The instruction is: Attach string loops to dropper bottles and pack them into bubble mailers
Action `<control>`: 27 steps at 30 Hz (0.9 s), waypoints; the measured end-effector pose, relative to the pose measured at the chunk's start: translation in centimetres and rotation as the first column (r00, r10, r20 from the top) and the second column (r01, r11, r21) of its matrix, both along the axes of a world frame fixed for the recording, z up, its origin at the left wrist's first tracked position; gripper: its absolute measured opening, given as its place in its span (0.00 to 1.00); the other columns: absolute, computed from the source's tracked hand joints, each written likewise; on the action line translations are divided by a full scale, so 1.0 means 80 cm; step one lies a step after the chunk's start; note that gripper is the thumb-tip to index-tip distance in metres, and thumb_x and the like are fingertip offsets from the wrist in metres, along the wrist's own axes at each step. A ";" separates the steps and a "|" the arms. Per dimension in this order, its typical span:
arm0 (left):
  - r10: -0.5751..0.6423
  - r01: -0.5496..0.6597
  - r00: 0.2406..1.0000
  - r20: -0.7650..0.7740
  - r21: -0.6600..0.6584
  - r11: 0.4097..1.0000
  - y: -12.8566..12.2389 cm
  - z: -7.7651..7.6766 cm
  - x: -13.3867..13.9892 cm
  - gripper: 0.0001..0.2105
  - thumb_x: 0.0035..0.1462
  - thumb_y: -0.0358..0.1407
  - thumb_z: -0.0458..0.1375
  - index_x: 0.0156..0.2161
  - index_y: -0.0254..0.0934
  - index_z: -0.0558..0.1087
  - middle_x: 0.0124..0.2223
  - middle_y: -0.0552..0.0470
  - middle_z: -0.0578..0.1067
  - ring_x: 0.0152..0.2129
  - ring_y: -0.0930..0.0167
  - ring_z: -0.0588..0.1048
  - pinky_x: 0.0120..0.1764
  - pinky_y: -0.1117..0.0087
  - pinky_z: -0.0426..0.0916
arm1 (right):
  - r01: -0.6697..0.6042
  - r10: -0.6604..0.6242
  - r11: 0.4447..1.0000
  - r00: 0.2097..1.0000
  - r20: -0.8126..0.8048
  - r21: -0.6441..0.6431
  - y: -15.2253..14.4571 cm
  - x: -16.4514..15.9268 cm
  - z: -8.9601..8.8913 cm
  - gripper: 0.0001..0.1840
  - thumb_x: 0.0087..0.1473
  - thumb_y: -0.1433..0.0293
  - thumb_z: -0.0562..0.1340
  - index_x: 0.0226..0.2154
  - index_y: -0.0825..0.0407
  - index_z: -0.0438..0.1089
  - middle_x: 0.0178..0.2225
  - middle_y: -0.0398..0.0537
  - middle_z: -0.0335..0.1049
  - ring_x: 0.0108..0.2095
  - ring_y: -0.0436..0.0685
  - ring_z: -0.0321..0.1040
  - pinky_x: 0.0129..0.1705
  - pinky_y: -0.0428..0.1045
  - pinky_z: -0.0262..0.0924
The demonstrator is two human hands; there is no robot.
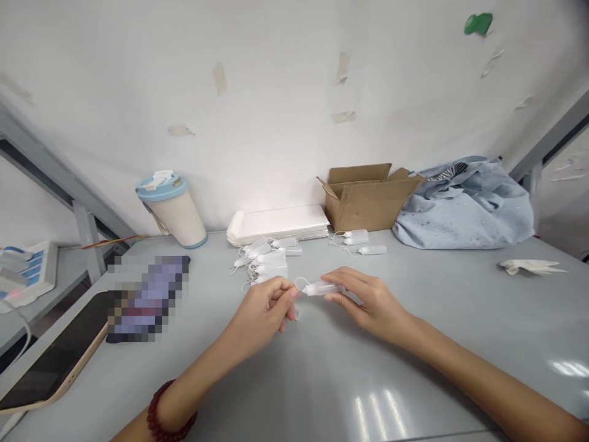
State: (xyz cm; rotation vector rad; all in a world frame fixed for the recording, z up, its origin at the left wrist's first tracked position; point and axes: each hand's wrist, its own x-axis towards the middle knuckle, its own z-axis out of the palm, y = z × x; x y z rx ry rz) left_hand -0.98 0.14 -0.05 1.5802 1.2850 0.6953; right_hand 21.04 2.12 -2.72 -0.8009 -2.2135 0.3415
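In the middle of the head view, my right hand [363, 299] grips a small translucent squeeze bottle [322, 288], which lies level with its pointed nozzle toward the left. A thin loop curls from the bottle's neck to my left hand [271, 307], whose thumb and forefinger are pinched on the loop's end; the tip there is hidden by the fingers. Below those fingers shows a small clear piece [298, 315], too small to name. Just behind my left hand lies a pile of similar bottles [271, 264]. Two more bottles [372, 250] rest apart, in front of the box.
Along the wall stand a tumbler [175, 209], a stack of white envelopes or sheets [280, 224], an open cardboard box [372, 202] and a blue cloth bag [464, 209]. Phones [55, 350] lie at left, near a power strip [30, 273]. A crumpled tissue [529, 266] is at right.
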 end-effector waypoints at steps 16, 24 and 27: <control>0.514 -0.265 0.824 -0.241 0.637 0.724 0.050 -0.017 -0.046 0.14 0.57 0.39 0.49 0.46 0.36 0.66 0.20 0.61 0.65 0.17 0.72 0.65 0.27 0.72 0.61 | 0.528 -0.526 0.844 0.774 0.354 0.099 0.082 0.092 -0.008 0.10 0.51 0.76 0.58 0.37 0.55 0.71 0.38 0.55 0.72 0.41 0.63 0.67 0.43 0.54 0.62; 0.432 -0.152 0.864 -0.260 0.683 0.715 0.032 -0.016 -0.033 0.12 0.59 0.36 0.48 0.45 0.36 0.67 0.21 0.61 0.64 0.16 0.74 0.63 0.25 0.74 0.59 | 0.559 -0.524 0.825 0.703 0.481 0.081 0.079 0.093 -0.015 0.14 0.47 0.78 0.59 0.39 0.56 0.71 0.42 0.58 0.70 0.41 0.66 0.66 0.41 0.57 0.61; 0.380 -0.034 0.865 -0.329 0.716 0.697 0.026 -0.022 -0.025 0.11 0.60 0.35 0.47 0.44 0.36 0.68 0.21 0.60 0.66 0.16 0.75 0.62 0.25 0.75 0.59 | 0.546 -0.503 0.835 0.704 0.500 0.070 0.076 0.091 -0.014 0.13 0.47 0.78 0.59 0.38 0.55 0.71 0.43 0.58 0.70 0.41 0.66 0.66 0.41 0.58 0.61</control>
